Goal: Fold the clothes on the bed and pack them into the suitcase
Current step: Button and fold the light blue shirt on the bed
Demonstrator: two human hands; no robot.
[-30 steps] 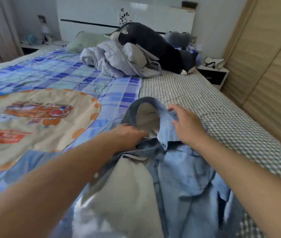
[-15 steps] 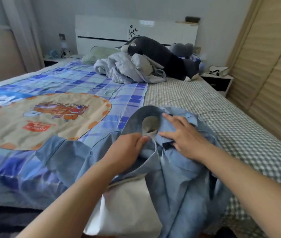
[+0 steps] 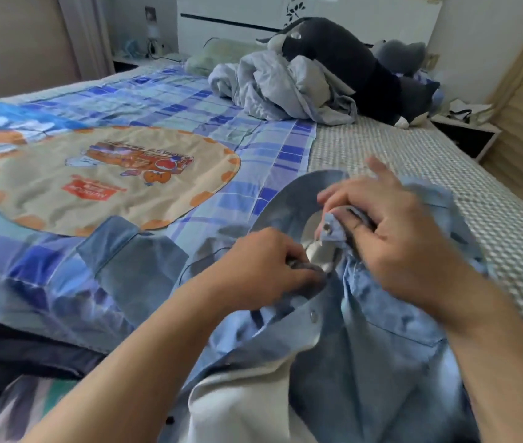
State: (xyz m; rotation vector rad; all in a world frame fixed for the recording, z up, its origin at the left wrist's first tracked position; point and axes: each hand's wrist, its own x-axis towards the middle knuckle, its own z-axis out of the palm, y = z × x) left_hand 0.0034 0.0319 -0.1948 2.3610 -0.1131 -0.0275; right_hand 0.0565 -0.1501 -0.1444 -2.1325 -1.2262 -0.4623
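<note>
A light blue denim shirt (image 3: 375, 340) lies front-up over the near edge of the bed, its collar pointing away from me and a sleeve (image 3: 132, 260) spread to the left. My left hand (image 3: 263, 266) grips the left side of the collar opening. My right hand (image 3: 394, 231) pinches the right collar tab, which carries a snap button, just above the left hand. A white garment (image 3: 241, 407) shows inside the open shirt front. No suitcase is in view.
A blue plaid quilt with a beige cartoon patch (image 3: 103, 177) covers the bed's left half; a checked sheet (image 3: 445, 174) covers the right. A crumpled grey garment (image 3: 279, 87) and dark plush toys (image 3: 349, 62) lie by the headboard. A nightstand (image 3: 467, 129) and wardrobe doors stand at right.
The view has dropped closer to the shirt. Both hands moved together at the collar; the right hand went from lying flat on it to pinching the collar tab.
</note>
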